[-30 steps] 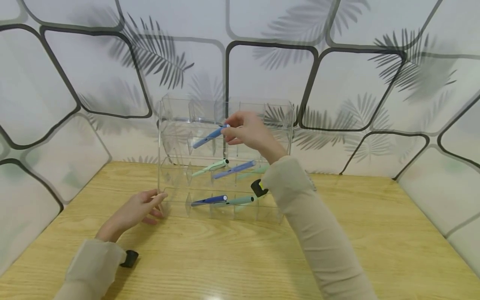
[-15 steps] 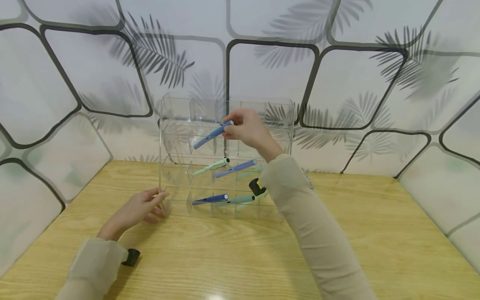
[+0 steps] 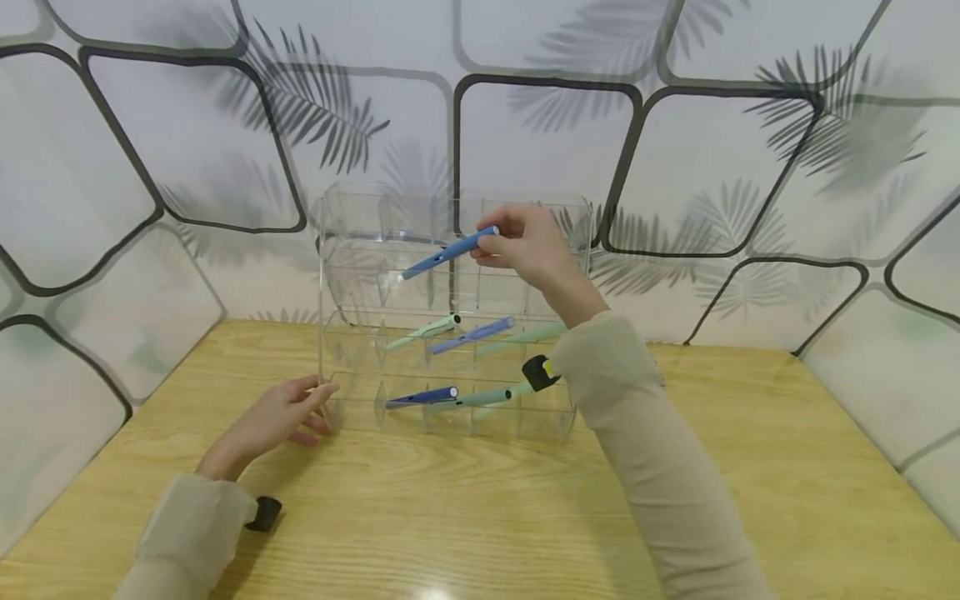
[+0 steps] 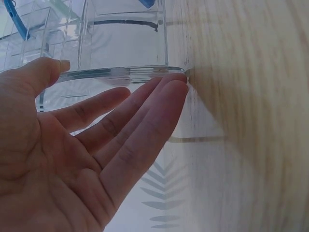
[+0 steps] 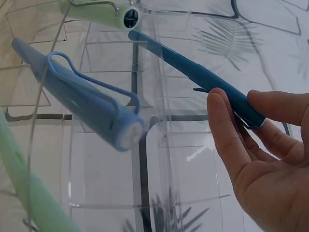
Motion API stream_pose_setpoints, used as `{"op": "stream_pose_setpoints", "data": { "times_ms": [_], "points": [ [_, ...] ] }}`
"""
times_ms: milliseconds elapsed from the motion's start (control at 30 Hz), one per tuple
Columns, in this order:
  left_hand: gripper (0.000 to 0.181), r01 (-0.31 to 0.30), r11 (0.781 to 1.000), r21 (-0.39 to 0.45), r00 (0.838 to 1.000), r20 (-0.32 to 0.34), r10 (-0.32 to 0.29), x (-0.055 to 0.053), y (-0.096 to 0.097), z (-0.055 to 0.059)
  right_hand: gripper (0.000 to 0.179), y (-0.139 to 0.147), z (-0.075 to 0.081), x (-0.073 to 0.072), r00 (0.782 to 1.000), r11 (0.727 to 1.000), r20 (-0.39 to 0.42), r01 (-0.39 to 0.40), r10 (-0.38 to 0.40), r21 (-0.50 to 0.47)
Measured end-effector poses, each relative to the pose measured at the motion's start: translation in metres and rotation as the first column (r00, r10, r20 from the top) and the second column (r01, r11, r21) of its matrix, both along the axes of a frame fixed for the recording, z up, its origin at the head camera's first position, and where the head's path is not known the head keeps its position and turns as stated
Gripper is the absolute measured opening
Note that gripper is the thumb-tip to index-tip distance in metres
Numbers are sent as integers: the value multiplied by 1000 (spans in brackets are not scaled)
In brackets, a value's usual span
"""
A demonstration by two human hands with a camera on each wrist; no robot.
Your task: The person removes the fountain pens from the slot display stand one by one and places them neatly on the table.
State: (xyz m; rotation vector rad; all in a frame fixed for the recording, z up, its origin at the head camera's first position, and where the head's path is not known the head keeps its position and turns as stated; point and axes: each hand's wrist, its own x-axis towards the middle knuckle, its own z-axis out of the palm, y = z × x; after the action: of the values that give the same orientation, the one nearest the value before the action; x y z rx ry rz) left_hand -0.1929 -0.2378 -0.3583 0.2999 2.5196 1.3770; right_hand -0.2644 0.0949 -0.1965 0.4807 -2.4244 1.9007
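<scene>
My right hand [image 3: 536, 250] pinches a blue pen [image 3: 448, 252] near its capped end, between thumb and fingers. The pen slants down to the left in front of the upper part of a clear acrylic rack [image 3: 322, 292]. In the right wrist view the pen's clip [image 5: 244, 121] shows beside the fingers. Low at the rack's left side, my left hand [image 3: 270, 417] touches the side panel [image 4: 125, 72], fingers extended and thumb at the panel's edge. Below the held pen, a mint pen [image 3: 423, 332], a periwinkle pen [image 3: 471, 336] and a pale green pen [image 3: 525, 337] lie in the middle tier.
In the bottom tier lie a dark blue pen [image 3: 422, 397], a grey-green pen [image 3: 472, 399] and a pale green pen [image 3: 517, 390]. The rack stands on a wooden table [image 3: 450, 517] near a leaf-patterned wall [image 3: 540, 142]. Thin clear dividers separate its compartments.
My right hand has moved right and slightly up with the blue pen, drawing it away from the rack's upper compartment. My left hand stays at the rack's side.
</scene>
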Motion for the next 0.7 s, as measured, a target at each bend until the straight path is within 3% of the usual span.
{"op": "stream_pose_setpoints", "data": {
  "times_ms": [433,700],
  "points": [
    [56,-12,1000,-10,1000,-3,12,-1,0,0,25,29,7,9,999,996,-51,13,-18,-92],
    [56,-3,1000,-10,1000,6,3,-1,0,1,17,48,11,12,998,969,-58,11,-26,-246]
  ]
}}
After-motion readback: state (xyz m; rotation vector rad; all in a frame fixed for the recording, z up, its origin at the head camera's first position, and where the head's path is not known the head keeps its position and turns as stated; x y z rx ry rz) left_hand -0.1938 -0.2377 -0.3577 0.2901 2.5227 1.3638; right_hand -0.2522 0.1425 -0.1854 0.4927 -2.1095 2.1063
